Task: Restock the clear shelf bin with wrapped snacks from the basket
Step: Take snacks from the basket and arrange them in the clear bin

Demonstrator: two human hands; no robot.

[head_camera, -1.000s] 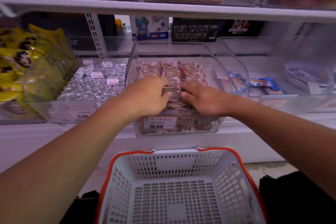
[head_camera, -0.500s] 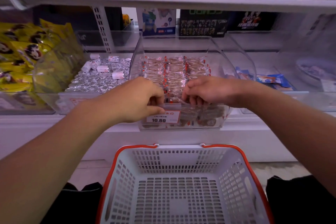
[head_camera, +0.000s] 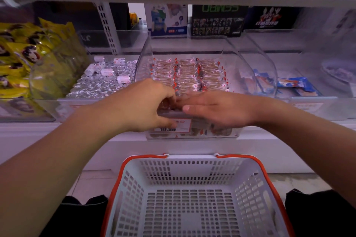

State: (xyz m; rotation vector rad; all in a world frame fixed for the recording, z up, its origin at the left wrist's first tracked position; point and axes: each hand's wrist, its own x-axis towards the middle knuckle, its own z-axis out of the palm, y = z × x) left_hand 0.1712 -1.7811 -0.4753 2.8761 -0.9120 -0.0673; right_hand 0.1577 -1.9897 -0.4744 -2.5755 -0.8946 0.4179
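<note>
Left hand point(head_camera: 146, 106) fingers curled over front lip of clear plastic shelf bin point(head_camera: 234, 57) (fingertips hidden, grasp unclear); right hand point(head_camera: 217, 108) flat, fingers straight atop front wrapped brown snacks point(head_camera: 186, 75).

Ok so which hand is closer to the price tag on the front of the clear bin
Left. The left hand grips the clear bin's front edge with its thumb over the price tag. The right hand lies flat along the rim, above and right of it.

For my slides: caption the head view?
Both hands at the full snack bin's front edge, above an empty basket.
</note>
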